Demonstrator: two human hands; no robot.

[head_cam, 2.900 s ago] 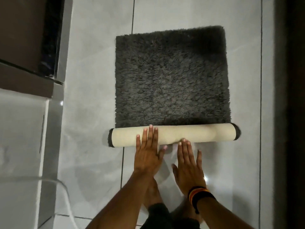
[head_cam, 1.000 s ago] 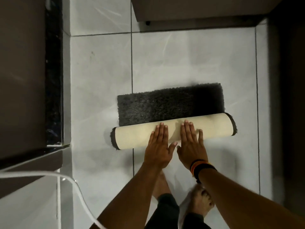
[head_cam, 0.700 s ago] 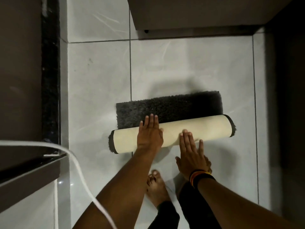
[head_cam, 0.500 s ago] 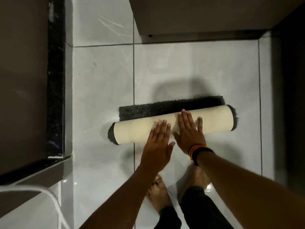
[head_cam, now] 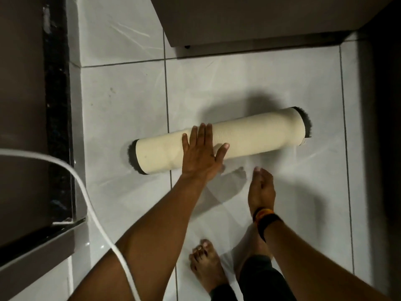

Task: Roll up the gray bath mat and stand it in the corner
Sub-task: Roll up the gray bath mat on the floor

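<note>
The bath mat (head_cam: 256,135) lies on the white tiled floor as one long roll, cream backing outward, dark gray pile showing only at both ends. It runs left to right, its right end slightly farther from me. My left hand (head_cam: 201,151) presses flat on the roll left of its middle, fingers spread. My right hand (head_cam: 261,187), with a dark and orange wristband, hovers edge-on over the floor just in front of the roll, touching nothing.
A brown door or panel (head_cam: 249,18) stands behind the roll. A dark wall (head_cam: 384,148) runs along the right, meeting the panel in a corner at the upper right. A black-edged step (head_cam: 56,127) lies at left. A white cable (head_cam: 86,203) crosses the lower left. My bare feet (head_cam: 206,268) stand below.
The last strip of gray pile has been rolled in, so the mat is now a full roll. My right hand has come off it and pulled back toward me.
</note>
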